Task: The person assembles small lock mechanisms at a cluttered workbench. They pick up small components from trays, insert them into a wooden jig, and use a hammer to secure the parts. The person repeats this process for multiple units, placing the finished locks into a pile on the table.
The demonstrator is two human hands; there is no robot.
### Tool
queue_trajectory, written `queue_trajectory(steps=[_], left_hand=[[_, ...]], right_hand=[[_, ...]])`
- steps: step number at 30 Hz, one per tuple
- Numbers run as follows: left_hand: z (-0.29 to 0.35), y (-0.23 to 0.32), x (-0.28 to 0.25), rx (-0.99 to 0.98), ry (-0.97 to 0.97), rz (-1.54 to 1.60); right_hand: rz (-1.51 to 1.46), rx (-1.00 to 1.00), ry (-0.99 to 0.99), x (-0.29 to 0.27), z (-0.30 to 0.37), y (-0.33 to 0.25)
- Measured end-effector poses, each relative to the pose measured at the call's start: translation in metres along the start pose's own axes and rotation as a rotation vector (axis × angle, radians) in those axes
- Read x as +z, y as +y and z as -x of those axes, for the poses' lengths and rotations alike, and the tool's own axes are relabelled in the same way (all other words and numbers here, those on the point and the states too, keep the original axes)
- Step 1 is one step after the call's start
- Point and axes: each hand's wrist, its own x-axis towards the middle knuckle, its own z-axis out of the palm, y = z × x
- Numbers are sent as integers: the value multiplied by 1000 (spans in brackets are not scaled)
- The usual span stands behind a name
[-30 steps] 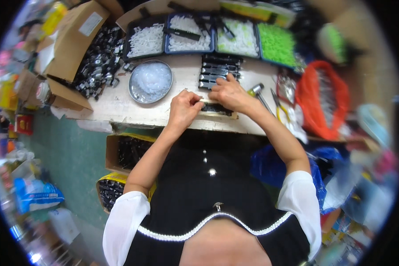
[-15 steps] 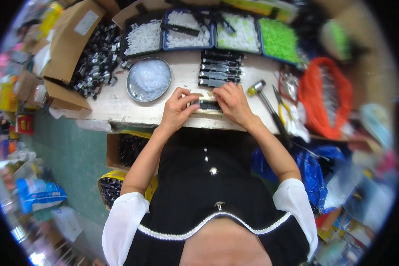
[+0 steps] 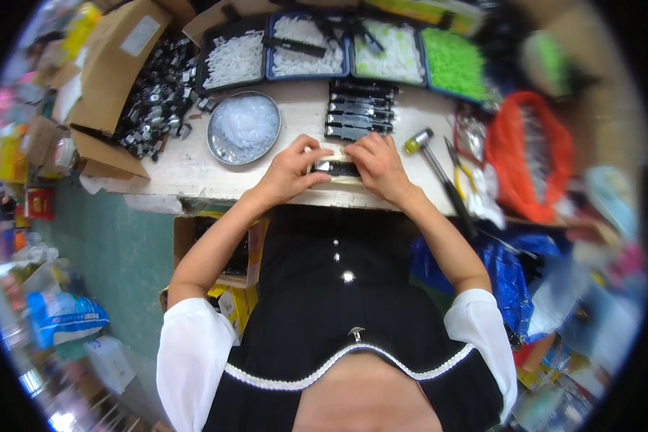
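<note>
At the table's near edge, a short black bar-shaped part (image 3: 342,169) with a shiny patch lies in or on a pale holder (image 3: 351,179). My left hand (image 3: 288,173) is closed on its left end, thumb on the near side and fingers on the far side. On the right end, my right hand (image 3: 381,167) is closed, its bent fingers pressed down and covering that end. The finer details under the fingertips are hidden. Just beyond my hands, several similar black bars (image 3: 358,119) lie in a neat column.
Left of my hands stands a metal bowl (image 3: 212,147) of translucent pieces; beyond it, a carton (image 3: 111,86) spills black-and-silver parts. Trays (image 3: 230,86) of white and green pieces line the back. A hammer (image 3: 446,180), pliers (image 3: 462,171) and a red bag (image 3: 504,155) lie right.
My left hand has shifted slightly on the bar's left end, its elbow swinging outward to the left. A shiny patch on the bar now shows. My right hand stays nearly still.
</note>
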Motion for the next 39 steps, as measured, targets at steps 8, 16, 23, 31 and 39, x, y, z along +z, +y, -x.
queue_trajectory(steps=[8, 16, 23, 31, 39], left_hand=[[18, -10, 22, -490, 238, 640], [-5, 29, 17, -203, 312, 104], [-27, 47, 52, -450, 133, 783], [-36, 51, 53, -550, 236, 1116], [-36, 48, 43, -582, 196, 1316]], right_hand=[[-19, 30, 32, 4, 5, 0], [-457, 268, 126, -16, 0, -18], [-825, 655, 106, -32, 10, -33], [121, 425, 396, -77, 20, 49], [610, 728, -77, -104, 54, 150]])
